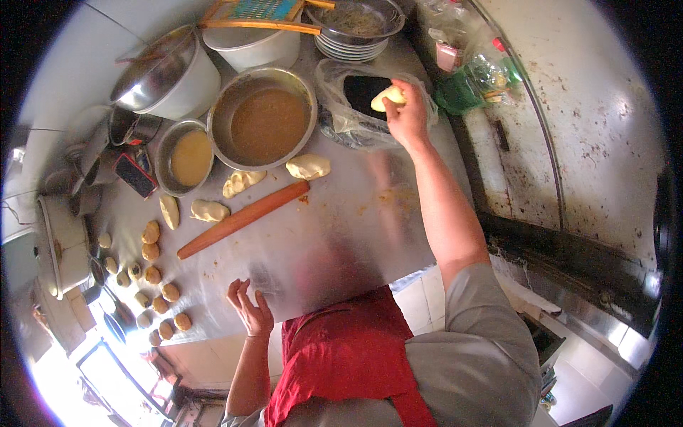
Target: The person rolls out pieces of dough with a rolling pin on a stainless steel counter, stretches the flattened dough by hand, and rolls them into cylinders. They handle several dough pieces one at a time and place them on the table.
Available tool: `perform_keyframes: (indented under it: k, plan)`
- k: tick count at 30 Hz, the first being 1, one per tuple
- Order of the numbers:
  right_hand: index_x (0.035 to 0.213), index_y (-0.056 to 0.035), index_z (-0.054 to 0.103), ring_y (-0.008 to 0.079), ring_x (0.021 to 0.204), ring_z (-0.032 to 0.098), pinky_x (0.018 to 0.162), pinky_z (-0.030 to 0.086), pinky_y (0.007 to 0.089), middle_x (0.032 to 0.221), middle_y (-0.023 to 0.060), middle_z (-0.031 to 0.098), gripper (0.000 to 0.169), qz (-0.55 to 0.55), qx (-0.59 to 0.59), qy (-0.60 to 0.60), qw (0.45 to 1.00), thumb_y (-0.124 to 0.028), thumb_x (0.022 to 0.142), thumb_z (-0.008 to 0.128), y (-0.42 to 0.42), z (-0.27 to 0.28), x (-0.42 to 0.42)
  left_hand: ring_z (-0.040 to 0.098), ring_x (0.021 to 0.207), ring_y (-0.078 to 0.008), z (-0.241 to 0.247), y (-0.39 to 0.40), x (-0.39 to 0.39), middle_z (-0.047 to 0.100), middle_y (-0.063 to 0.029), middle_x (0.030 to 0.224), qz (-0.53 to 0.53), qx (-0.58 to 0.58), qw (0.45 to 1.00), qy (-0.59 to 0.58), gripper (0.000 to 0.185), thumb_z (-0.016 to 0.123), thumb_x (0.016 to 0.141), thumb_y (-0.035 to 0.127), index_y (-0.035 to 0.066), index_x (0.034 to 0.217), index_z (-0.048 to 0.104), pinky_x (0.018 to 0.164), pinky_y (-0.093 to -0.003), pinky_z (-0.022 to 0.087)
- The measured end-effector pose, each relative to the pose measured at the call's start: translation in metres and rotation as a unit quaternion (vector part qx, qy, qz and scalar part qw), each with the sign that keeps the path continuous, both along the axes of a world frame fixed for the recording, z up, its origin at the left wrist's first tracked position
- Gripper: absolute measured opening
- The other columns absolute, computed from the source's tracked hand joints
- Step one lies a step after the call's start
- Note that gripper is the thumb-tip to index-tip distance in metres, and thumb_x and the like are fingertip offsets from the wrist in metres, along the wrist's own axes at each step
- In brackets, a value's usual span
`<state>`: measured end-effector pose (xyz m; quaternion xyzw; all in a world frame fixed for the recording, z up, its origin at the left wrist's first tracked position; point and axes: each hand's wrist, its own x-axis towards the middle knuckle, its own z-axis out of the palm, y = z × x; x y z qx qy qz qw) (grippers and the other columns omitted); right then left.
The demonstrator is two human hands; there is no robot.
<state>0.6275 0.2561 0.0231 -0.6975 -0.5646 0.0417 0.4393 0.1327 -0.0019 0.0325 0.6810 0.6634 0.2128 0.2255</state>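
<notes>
My right hand grips a pale lump of dough above a dark opening in a clear plastic bag. Over the steel table's near side, my left hand is held with its fingers apart and nothing in them. A tapered wooden rolling pin lies at a slant in the middle of the table. Beyond it sit several dough pieces, among them a folded one, a lumpy one and a flattened one. A narrow dough strip is farther left.
Several small round dough cakes cover the left side. Behind the dough stand a large steel bowl of brown filling and a smaller bowl of yellowish liquid. A phone leans nearby. Stacked plates stand at the back. A stained metal panel rises at right.
</notes>
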Motion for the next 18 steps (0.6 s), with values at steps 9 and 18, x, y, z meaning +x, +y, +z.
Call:
perform_keyframes:
  k: [9, 18]
  plan:
    - [0.135, -0.0028, 0.051, 0.0228, 0.111, 0.063, 0.09, 0.056, 0.0332, 0.121, 0.0126, 0.062, 0.049, 0.089, 0.054, 0.582, 0.807, -0.018, 0.094, 0.072, -0.036, 0.086, -0.009, 0.046, 0.123, -0.0417, 0.061, 0.041, 0.066, 0.047, -0.0259, 0.13, -0.021, 0.043, 0.999, -0.01, 0.041, 0.061, 0.088, 0.002, -0.001, 0.128, 0.053, 0.105, -0.0513, 0.04]
    - [0.138, -0.0025, 0.051, 0.0249, 0.114, 0.063, 0.098, 0.054, 0.0404, 0.131, 0.0136, 0.06, 0.037, 0.253, -0.233, 0.787, 0.512, -0.021, 0.106, 0.05, -0.131, 0.09, -0.204, 0.053, 0.127, -0.0413, 0.14, 0.1, 0.109, 0.057, -0.0217, 0.131, -0.204, 0.284, 0.935, -0.066, 0.049, 0.074, 0.075, 0.021, 0.008, 0.122, 0.064, 0.108, -0.0594, 0.041]
